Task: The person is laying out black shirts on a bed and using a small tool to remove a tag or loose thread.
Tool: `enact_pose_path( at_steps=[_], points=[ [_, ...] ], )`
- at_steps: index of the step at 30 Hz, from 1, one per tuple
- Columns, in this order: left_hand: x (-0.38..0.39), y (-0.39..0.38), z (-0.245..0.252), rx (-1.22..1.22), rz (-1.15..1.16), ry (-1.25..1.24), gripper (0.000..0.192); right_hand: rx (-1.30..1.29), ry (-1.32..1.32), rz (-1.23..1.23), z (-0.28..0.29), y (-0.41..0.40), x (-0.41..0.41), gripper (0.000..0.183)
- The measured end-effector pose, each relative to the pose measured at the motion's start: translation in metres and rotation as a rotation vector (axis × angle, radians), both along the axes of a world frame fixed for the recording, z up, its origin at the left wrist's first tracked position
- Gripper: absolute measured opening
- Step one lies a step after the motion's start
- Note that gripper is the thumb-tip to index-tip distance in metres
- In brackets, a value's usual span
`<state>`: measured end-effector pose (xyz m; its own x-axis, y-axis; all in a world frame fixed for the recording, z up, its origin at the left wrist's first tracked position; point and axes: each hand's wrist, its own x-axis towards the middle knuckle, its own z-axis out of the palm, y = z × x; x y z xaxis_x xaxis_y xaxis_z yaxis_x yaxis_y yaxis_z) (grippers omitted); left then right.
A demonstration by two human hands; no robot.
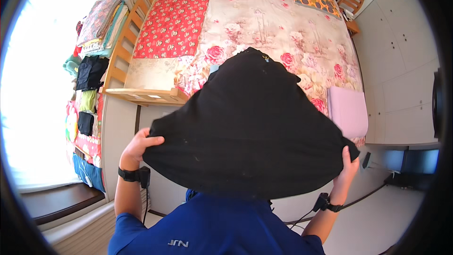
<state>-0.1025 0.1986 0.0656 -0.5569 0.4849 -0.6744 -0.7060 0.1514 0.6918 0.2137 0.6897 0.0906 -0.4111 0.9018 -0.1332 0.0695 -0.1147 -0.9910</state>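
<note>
A black cloth garment (244,127) is stretched wide between my hands, in front of my chest. My left hand (138,146) pinches its left corner, thumb on top. At the opposite corner my right hand (347,165) grips the cloth, with the thumb visible and the fingers mostly hidden. The garment's far end narrows and lies over or hangs in front of the bed's floral sheet (262,32); whether it touches is unclear. A small yellow and pale mark shows near that far end. Part of a light blue item (213,68) peeks out beside the garment.
A folded lilac cloth (348,111) lies on the bed's near right corner. The wooden bed rail (148,94) juts out at left. Folded quilts (101,24) and folded dark clothes (92,72) line the windowsill. White cabinets (400,78) stand at right.
</note>
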Motion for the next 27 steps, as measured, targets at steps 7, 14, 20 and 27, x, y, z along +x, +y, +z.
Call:
enact_pose_path(
  at_steps=[7,14,20,27],
  points=[
    [0.019,-0.016,-0.081,-0.406,-0.363,-0.132,0.044,-0.205,-0.201,-0.044,-0.081,-0.014,0.065,0.019],
    [0.029,-0.027,-0.144,-0.515,-0.572,-0.226,0.051,-0.679,-0.438,0.124,-0.126,-0.019,0.092,0.018],
    [0.034,-0.060,-0.211,-0.510,-0.493,-0.195,0.058,-0.798,-1.028,0.270,-0.168,-0.008,0.121,0.033],
    [0.019,0.005,-0.165,-0.164,-0.126,-0.475,0.038,-0.845,-0.326,0.122,-0.186,0.011,0.110,0.030]
  ],
)
